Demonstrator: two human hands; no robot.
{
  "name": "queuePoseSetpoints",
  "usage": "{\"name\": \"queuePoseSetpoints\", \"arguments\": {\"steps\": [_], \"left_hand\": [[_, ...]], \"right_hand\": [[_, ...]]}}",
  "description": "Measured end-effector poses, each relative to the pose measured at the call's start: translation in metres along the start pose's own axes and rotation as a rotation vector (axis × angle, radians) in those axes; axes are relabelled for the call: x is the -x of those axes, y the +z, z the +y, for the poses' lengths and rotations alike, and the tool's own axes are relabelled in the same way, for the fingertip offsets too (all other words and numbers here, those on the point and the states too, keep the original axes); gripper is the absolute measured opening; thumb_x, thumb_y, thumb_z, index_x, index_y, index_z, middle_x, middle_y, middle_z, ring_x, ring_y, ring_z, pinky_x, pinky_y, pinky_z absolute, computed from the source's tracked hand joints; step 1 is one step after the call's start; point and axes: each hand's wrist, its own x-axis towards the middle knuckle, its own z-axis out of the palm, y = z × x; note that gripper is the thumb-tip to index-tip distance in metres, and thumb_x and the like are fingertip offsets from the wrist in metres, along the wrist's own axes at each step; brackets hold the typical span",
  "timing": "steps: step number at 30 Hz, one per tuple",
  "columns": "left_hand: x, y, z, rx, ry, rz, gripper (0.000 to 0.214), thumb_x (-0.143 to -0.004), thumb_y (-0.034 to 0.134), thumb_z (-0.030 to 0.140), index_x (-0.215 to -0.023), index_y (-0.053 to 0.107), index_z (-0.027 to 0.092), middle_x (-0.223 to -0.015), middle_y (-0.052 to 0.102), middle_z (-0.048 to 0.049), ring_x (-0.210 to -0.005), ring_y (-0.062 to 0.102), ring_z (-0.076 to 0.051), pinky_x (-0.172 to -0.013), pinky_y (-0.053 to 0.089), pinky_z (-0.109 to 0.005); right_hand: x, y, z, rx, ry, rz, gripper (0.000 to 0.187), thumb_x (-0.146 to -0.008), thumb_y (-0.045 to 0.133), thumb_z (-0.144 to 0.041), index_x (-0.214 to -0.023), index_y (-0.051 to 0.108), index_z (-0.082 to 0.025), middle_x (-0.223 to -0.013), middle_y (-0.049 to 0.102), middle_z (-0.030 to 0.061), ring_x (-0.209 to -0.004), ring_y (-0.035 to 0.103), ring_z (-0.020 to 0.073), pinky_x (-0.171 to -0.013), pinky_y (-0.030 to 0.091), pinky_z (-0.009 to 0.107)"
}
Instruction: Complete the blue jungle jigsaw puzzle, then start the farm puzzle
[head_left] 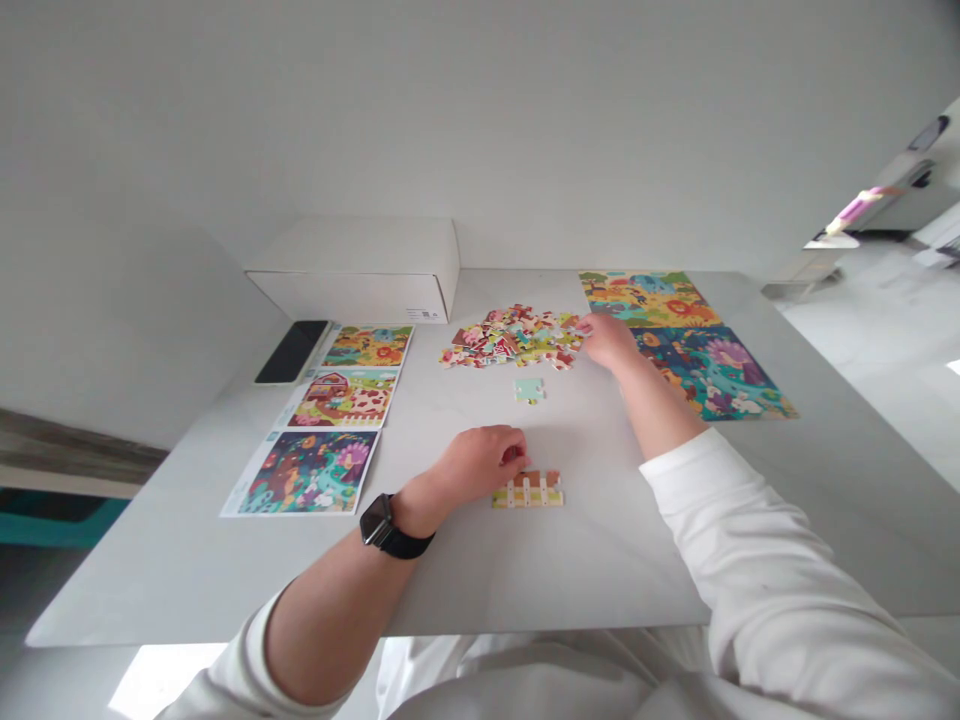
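Observation:
My left hand is curled just above a short joined strip of jigsaw pieces, which shows a white fence on brown and green. Its fingertips are bent together near the strip's upper edge; what they hold, if anything, is hidden. At the right edge of a heap of loose jigsaw pieces is my right hand, its fingers pinched low against the pieces. Whether a piece is between those fingertips I cannot make out. A single pale green jigsaw piece lies between the heap and the strip.
A printed sheet with three pictures lies at left, below a dark phone. Behind them stands a white box against the wall. Two assembled puzzles, a yellow animal scene and a dark blue one, lie at right, partly under my right arm.

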Motion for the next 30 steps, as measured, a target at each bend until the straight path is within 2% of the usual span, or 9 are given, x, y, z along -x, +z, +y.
{"name": "queuePoseSetpoints", "arguments": {"steps": [3,6,12,17,23,27,30], "left_hand": [[0.0,-0.001,0.001,-0.003,-0.003,-0.001,0.015,-0.1,0.063,0.035,-0.094,0.072,0.025,-0.097,0.077,-0.003,-0.082,0.067,-0.02,-0.069,0.042,-0.03],[0.0,-0.001,0.002,-0.002,-0.003,-0.002,0.015,-0.1,0.063,0.034,-0.094,0.072,0.024,-0.096,0.077,-0.0024,-0.081,0.067,-0.02,-0.068,0.041,-0.03],[0.001,-0.001,0.003,-0.006,-0.011,0.003,0.014,-0.101,0.064,0.033,-0.094,0.073,0.024,-0.094,0.076,-0.0018,-0.08,0.066,-0.019,-0.069,0.04,-0.03],[0.0,0.001,0.001,0.001,0.013,0.021,0.013,-0.1,0.065,0.033,-0.095,0.073,0.024,-0.094,0.075,-0.0016,-0.079,0.065,-0.019,-0.068,0.04,-0.029],[0.0,-0.001,0.003,-0.006,0.008,0.012,0.014,-0.1,0.064,0.033,-0.095,0.074,0.024,-0.094,0.077,-0.0024,-0.08,0.067,-0.019,-0.068,0.041,-0.029],[0.001,-0.002,0.004,0.002,0.011,0.021,0.014,-0.099,0.064,0.032,-0.095,0.075,0.024,-0.095,0.077,-0.0027,-0.079,0.067,-0.019,-0.069,0.043,-0.029],[0.0,-0.002,0.002,0.011,0.016,0.027,0.015,-0.098,0.065,0.033,-0.095,0.076,0.024,-0.095,0.078,-0.0029,-0.079,0.067,-0.019,-0.07,0.044,-0.029]], "right_hand": [[0.001,-0.001,0.006,0.086,-0.007,-0.076,0.04,-0.097,0.066,-0.02,-0.134,0.08,-0.021,-0.138,0.075,0.018,-0.126,0.072,0.0344,-0.107,0.055,0.041],[0.002,0.001,0.005,0.133,-0.031,-0.087,0.037,-0.099,0.071,-0.034,-0.132,0.082,-0.023,-0.14,0.072,0.0194,-0.128,0.07,0.0351,-0.109,0.054,0.042],[0.002,0.003,0.005,0.121,0.005,-0.053,0.028,-0.097,0.071,-0.031,-0.122,0.083,-0.024,-0.136,0.073,0.0162,-0.125,0.07,0.0335,-0.108,0.054,0.043],[0.001,0.006,0.003,0.082,0.014,-0.022,0.033,-0.093,0.079,-0.043,-0.118,0.081,-0.022,-0.134,0.072,0.0186,-0.124,0.07,0.0364,-0.105,0.055,0.045],[-0.003,0.014,0.004,-0.12,0.024,0.041,0.033,-0.081,0.085,-0.029,-0.111,0.073,-0.022,-0.115,0.078,0.0107,-0.107,0.072,0.03,-0.095,0.056,0.04],[-0.007,0.019,0.01,-0.282,0.017,0.134,0.02,-0.084,0.073,-0.016,-0.102,0.069,-0.023,-0.101,0.079,0.0073,-0.095,0.073,0.0269,-0.093,0.056,0.04],[-0.01,0.022,0.017,-0.406,0.001,0.248,0.015,-0.085,0.068,-0.015,-0.097,0.067,-0.024,-0.096,0.078,0.0061,-0.091,0.072,0.0261,-0.093,0.057,0.042]]}}
